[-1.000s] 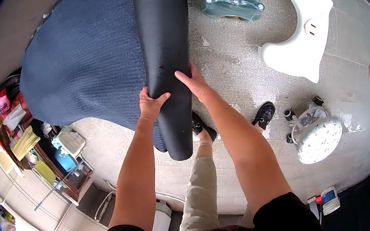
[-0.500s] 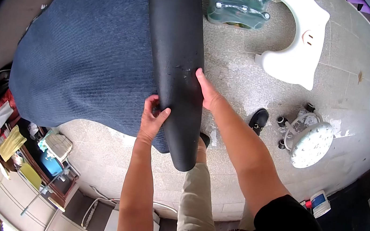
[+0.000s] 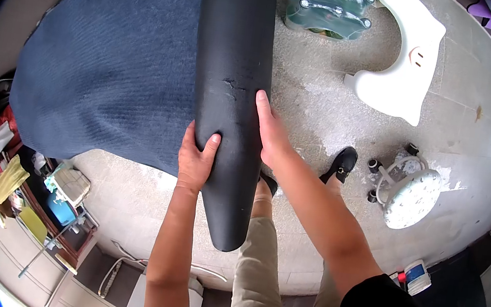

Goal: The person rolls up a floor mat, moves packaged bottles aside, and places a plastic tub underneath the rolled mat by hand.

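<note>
A long black bolster-like piece with a smooth, leather-like skin [image 3: 235,45] runs from the top edge down toward my legs, its rounded end near my knee. Small cracks mark its surface. My left hand [image 3: 196,160] holds its left side, thumb on top and fingers partly hidden at the edge. Against the right side presses my right hand [image 3: 272,135], with part of its fingers out of sight. A dark blue ribbed cloth [image 3: 113,66] spreads over a broad surface along the bolster's left side.
On the floor to the right are shrink-wrapped green bottles [image 3: 328,14], a white curved stool [image 3: 405,69] and a round stool on casters [image 3: 413,199]. A cluttered rack [image 3: 55,214] stands at lower left. A white tub [image 3: 417,278] sits at lower right.
The bolster's rounded end has come closer to my body and now hangs straighter. My left hand has shifted slightly left and lies closer around its edge; my right hand has moved slightly left.
</note>
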Demonstrator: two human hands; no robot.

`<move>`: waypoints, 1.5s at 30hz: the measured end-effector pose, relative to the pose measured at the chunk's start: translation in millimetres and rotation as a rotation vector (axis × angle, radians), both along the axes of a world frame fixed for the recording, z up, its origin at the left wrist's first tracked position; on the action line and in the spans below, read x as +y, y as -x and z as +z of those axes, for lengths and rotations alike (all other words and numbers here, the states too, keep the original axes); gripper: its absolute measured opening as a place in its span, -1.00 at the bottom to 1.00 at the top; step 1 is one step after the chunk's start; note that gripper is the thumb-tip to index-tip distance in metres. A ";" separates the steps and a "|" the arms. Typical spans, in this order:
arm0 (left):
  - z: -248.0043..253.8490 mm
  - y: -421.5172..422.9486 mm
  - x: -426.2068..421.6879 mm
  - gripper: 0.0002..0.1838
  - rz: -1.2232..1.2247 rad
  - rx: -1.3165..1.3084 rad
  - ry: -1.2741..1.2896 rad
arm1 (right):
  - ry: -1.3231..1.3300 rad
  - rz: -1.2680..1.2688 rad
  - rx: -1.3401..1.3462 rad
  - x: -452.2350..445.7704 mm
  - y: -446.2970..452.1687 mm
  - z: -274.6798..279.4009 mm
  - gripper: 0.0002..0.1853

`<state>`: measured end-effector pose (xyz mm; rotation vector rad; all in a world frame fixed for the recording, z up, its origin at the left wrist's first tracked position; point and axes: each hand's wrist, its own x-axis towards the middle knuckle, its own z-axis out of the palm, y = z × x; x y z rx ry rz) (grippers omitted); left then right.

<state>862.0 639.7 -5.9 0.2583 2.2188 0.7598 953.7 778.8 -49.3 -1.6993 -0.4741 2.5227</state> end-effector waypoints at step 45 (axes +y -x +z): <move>88.7 -86.4 -239.6 -0.48 0.008 0.279 0.420 | -0.202 1.352 -0.826 97.9 -308.4 46.7 -0.65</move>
